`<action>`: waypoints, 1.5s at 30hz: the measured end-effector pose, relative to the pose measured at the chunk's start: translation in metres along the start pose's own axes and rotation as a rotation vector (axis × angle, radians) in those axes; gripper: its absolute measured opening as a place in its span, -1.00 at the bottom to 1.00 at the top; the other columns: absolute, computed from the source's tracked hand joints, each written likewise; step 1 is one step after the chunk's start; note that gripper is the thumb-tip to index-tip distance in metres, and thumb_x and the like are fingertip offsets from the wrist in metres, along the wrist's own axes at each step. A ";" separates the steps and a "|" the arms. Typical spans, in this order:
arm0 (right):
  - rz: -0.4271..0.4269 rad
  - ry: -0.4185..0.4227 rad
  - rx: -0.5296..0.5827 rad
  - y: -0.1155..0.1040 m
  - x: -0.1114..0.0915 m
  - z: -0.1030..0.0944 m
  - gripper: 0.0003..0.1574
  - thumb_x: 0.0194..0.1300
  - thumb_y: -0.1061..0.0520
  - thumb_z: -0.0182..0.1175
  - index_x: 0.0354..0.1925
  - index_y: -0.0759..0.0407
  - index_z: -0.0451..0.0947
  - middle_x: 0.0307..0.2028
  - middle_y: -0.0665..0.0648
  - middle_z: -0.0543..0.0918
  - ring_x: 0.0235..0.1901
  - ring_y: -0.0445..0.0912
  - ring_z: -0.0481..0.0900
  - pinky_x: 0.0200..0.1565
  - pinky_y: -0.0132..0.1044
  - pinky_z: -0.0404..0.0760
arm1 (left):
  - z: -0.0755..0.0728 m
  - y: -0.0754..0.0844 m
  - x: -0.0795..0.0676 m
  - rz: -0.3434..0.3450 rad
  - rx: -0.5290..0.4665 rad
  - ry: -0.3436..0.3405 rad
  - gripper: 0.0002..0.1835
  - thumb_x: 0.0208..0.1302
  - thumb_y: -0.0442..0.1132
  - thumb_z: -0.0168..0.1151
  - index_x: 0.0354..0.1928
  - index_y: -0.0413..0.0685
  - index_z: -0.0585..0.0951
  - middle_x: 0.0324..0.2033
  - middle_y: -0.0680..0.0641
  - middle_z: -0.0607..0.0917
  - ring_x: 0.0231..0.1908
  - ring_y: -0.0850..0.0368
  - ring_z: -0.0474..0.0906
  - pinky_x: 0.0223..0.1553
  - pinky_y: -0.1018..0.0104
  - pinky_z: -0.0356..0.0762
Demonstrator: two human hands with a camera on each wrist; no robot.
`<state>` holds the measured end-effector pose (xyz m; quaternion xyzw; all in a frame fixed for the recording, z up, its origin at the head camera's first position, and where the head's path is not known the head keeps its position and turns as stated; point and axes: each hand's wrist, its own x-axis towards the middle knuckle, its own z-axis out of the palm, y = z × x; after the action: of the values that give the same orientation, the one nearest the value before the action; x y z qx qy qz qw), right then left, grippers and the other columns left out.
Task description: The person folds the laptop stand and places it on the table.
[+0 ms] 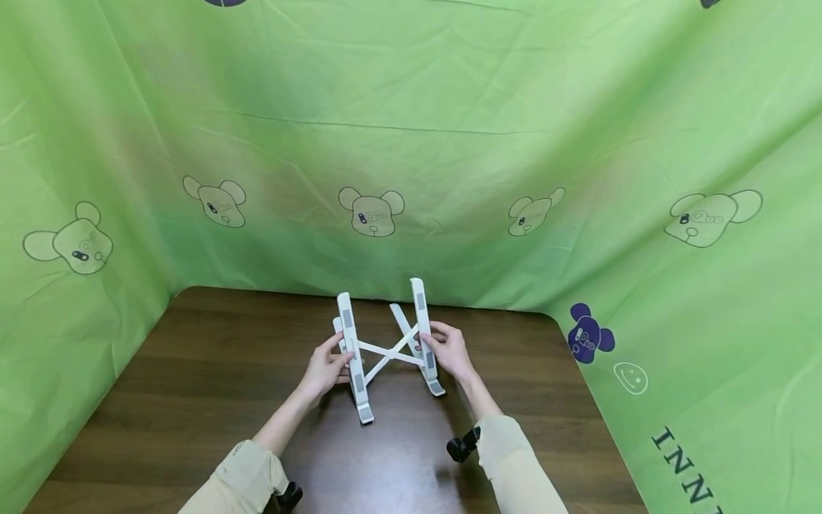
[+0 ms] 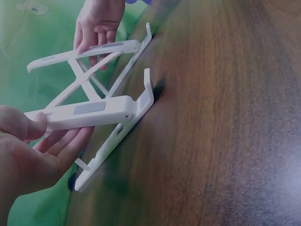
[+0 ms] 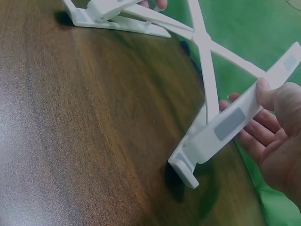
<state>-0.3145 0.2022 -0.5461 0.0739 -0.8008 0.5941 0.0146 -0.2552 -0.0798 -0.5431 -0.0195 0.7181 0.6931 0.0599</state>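
A white folding laptop stand is spread apart over the wooden table, its two side arms joined by an X of crossed bars. Grey pads line the tops of the arms, and the lower legs end in upturned lips. My left hand grips the left arm, thumb on top and fingers beneath. On the other side, my right hand pinches the right arm the same way, as the right wrist view shows with the thumb over the upper bar. Each upper arm is raised at an angle from its lower leg.
The dark brown table reaches back to a green cloth printed with bear heads, which hangs behind and along both sides. A black wrist camera sits at my right cuff, and another at my left.
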 end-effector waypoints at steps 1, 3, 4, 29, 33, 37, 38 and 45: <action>0.000 0.001 0.001 0.001 0.000 0.000 -0.57 0.55 0.45 0.22 0.30 0.64 0.54 -0.03 0.67 0.75 -0.11 0.52 0.83 -0.14 -0.25 0.85 | 0.000 0.001 0.001 -0.003 0.003 -0.003 -0.35 0.62 -0.47 0.15 0.66 -0.38 0.25 -0.06 -0.56 0.80 -0.34 -0.08 0.89 -0.24 0.06 0.90; 0.001 -0.001 0.009 0.001 0.000 0.000 -0.61 0.54 0.45 0.22 0.25 0.64 0.57 -0.04 0.67 0.75 -0.14 0.50 0.84 -0.18 -0.33 0.83 | -0.001 0.001 0.003 -0.001 0.013 -0.008 -0.36 0.63 -0.47 0.14 0.65 -0.38 0.26 -0.07 -0.55 0.80 -0.30 -0.14 0.91 -0.27 0.11 0.90; 0.000 -0.001 0.017 0.001 0.001 0.000 -0.62 0.54 0.45 0.22 0.24 0.64 0.57 -0.04 0.67 0.75 -0.14 0.50 0.84 -0.19 -0.39 0.81 | -0.002 0.002 0.004 0.000 0.021 -0.009 -0.36 0.64 -0.47 0.13 0.65 -0.38 0.26 -0.07 -0.55 0.80 -0.30 -0.15 0.91 -0.29 0.14 0.89; 0.093 -0.022 0.178 -0.002 -0.009 0.006 -0.85 0.53 0.50 0.19 -0.03 0.61 0.44 -0.07 0.80 0.68 -0.22 0.46 0.87 -0.21 -0.20 0.90 | -0.018 0.009 0.024 -0.007 0.101 -0.102 -0.35 0.70 -0.45 0.01 0.71 -0.35 0.14 -0.12 -0.58 0.81 -0.25 -0.20 0.92 -0.22 0.13 0.90; 0.095 -0.008 0.188 -0.002 -0.009 0.005 -0.85 0.53 0.51 0.17 -0.02 0.62 0.42 -0.09 0.79 0.69 -0.24 0.46 0.87 -0.20 -0.17 0.91 | -0.017 0.010 0.027 -0.009 0.102 -0.108 -0.34 0.70 -0.45 0.02 0.72 -0.31 0.13 -0.09 -0.58 0.80 -0.22 -0.20 0.92 -0.22 0.16 0.89; 0.090 0.007 0.186 -0.002 -0.008 0.004 -0.84 0.53 0.52 0.18 -0.02 0.62 0.42 -0.11 0.77 0.71 -0.23 0.49 0.86 -0.18 -0.13 0.91 | -0.016 0.012 0.031 -0.024 0.113 -0.116 -0.33 0.70 -0.45 0.02 0.73 -0.28 0.12 -0.03 -0.60 0.78 -0.15 -0.24 0.92 -0.20 0.18 0.89; 0.089 0.007 0.182 -0.002 -0.008 0.005 -0.84 0.53 0.51 0.18 -0.02 0.62 0.42 -0.11 0.77 0.71 -0.22 0.50 0.86 -0.18 -0.13 0.91 | -0.016 0.012 0.032 -0.028 0.118 -0.120 -0.33 0.70 -0.45 0.01 0.73 -0.27 0.12 -0.02 -0.60 0.78 -0.14 -0.26 0.91 -0.19 0.17 0.89; 0.083 0.045 0.167 0.000 -0.012 0.010 -0.84 0.52 0.51 0.19 -0.01 0.60 0.43 -0.11 0.75 0.73 -0.21 0.53 0.84 -0.18 -0.12 0.91 | -0.020 0.012 0.030 -0.035 0.115 -0.144 -0.32 0.71 -0.43 0.01 0.74 -0.23 0.12 -0.02 -0.57 0.79 -0.08 -0.33 0.89 -0.14 0.10 0.90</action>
<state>-0.3017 0.1941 -0.5508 0.0283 -0.7503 0.6605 0.0016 -0.2879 -0.0973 -0.5341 0.0212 0.7502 0.6491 0.1245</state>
